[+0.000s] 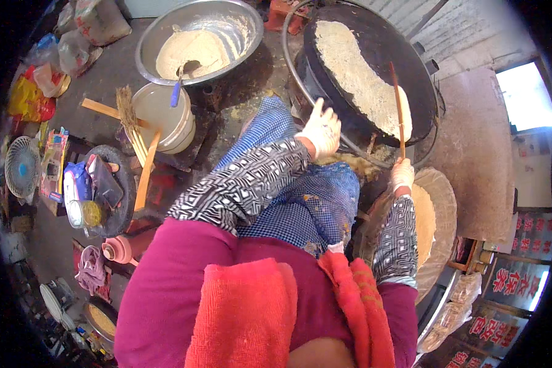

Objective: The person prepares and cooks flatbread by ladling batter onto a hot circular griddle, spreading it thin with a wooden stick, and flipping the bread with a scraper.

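Observation:
My right hand [402, 175], in a pale glove, grips a long thin wooden spreading stick [399, 110]. The stick lies across the right end of a long strip of pale batter [359, 73] on a round black griddle [391, 41]. My left hand [323, 131], gloved too, is near the metal ring around the griddle, its fingers partly spread; no held object shows. A steel basin [142, 57] of batter stands at the upper left, with a blue-handled ladle [176, 94] in it.
A white bucket [184, 133] of cloudy liquid, a straw brush [129, 115] and a wooden scraper [147, 170] are at left. A round tray with a flat pancake [423, 221] stands right of my right forearm. A metal ring [299, 83] surrounds the griddle.

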Action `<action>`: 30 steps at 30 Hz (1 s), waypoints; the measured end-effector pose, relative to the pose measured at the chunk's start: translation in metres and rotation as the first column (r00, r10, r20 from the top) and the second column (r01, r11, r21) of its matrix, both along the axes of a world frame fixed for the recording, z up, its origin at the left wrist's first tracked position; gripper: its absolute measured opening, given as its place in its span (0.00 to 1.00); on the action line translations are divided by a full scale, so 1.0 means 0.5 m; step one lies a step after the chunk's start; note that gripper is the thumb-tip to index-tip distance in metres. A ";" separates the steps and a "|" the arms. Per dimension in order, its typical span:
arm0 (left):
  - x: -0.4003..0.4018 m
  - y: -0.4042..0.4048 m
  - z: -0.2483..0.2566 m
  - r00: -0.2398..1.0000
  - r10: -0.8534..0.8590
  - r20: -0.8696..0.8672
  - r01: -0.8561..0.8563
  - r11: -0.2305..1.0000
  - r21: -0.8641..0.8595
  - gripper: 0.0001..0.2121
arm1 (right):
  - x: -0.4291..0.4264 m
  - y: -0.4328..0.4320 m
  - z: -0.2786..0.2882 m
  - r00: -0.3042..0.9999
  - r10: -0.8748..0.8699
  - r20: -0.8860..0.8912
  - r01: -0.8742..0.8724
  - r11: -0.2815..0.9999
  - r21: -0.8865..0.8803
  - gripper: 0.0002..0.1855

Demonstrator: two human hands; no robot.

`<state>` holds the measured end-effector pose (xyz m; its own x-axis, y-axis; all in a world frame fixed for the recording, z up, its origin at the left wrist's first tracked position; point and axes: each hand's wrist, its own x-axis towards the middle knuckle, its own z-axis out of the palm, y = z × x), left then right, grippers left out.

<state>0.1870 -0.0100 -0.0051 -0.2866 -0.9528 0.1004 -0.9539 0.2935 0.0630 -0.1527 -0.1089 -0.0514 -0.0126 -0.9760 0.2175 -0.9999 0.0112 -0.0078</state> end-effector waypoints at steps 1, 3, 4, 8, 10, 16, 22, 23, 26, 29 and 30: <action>-0.011 0.015 -0.015 0.996 -0.029 0.082 0.023 0.997 0.072 0.27 | 0.008 -0.003 0.009 1.000 -0.019 0.020 0.019 1.000 0.001 0.18; -0.002 0.033 -0.050 0.980 0.031 0.197 -0.025 0.999 -0.032 0.25 | 0.048 0.011 0.034 0.998 0.036 0.042 -0.035 0.999 -0.009 0.16; 0.015 0.038 -0.051 0.978 0.036 0.207 -0.030 0.999 -0.032 0.25 | 0.083 0.027 0.053 0.994 0.093 0.061 -0.093 0.996 -0.005 0.16; 0.037 0.036 -0.041 0.967 0.030 0.253 -0.022 0.999 -0.034 0.24 | 0.071 0.088 -0.016 0.974 0.219 0.060 -0.219 0.976 0.006 0.13; 0.049 0.029 -0.041 0.969 0.046 0.243 -0.031 0.997 -0.066 0.23 | 0.021 0.054 -0.007 0.980 0.136 0.145 -0.126 0.989 -0.077 0.13; 0.083 0.009 -0.061 0.970 0.126 0.206 -0.093 0.982 -0.162 0.23 | 0.078 0.057 0.048 0.997 0.060 -0.043 -0.055 0.992 0.115 0.17; 0.100 -0.026 -0.059 0.969 0.183 0.166 -0.159 0.976 -0.152 0.22 | 0.010 -0.011 0.038 0.995 -0.047 0.084 0.041 0.997 0.073 0.18; 0.106 -0.027 -0.060 0.967 0.188 0.171 -0.168 0.978 -0.124 0.22 | 0.014 -0.016 0.042 0.986 -0.018 0.167 0.004 0.997 0.083 0.17; 0.141 -0.027 -0.050 0.950 0.255 0.181 -0.245 0.966 -0.078 0.22 | 0.107 0.042 0.046 0.990 0.142 0.007 -0.142 0.988 0.058 0.14; 0.102 -0.066 -0.034 0.962 0.216 0.165 -0.196 0.972 -0.130 0.22 | -0.117 -0.004 -0.087 0.973 -0.016 0.231 0.014 1.000 0.009 0.15; 0.153 -0.052 -0.049 0.941 0.279 0.192 -0.260 0.959 -0.115 0.22 | -0.006 0.002 -0.020 0.999 0.023 0.024 -0.023 1.000 0.002 0.15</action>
<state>0.2637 -0.0362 -0.0296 -0.0432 -0.9873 0.1528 -0.9877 0.0192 -0.1552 -0.1557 -0.1079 -0.0613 0.0049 -0.9766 0.2150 -0.9994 -0.0121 -0.0322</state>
